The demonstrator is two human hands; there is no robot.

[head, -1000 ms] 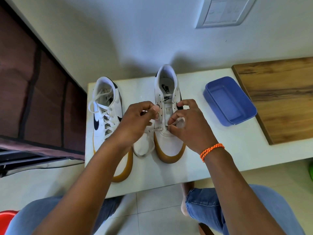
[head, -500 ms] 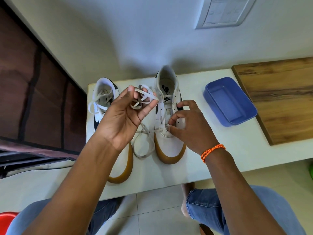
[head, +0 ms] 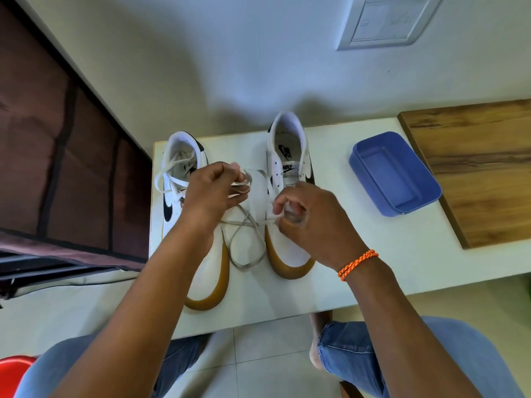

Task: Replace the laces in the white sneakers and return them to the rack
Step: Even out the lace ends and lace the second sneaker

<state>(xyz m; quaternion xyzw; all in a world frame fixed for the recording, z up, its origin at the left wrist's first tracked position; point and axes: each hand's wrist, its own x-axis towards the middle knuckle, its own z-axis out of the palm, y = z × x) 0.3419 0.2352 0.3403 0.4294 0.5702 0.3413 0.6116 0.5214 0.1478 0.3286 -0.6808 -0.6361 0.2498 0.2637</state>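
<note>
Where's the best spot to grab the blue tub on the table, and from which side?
Grip the blue tub by its near long rim, coming from above on the sneaker side. It sits open side up with a thin raised wall, and the wooden board crowds its far side.

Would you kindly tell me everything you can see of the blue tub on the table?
The blue tub is a shallow rectangular container with rounded corners, plastic by its look, open at the top with nothing visible inside. It sits flat on the white table, turned at an angle to the table's edge, right of the sneakers and just left of the wooden board, which it nearly meets; whether they touch cannot be told. Neither hand touches it.
</note>
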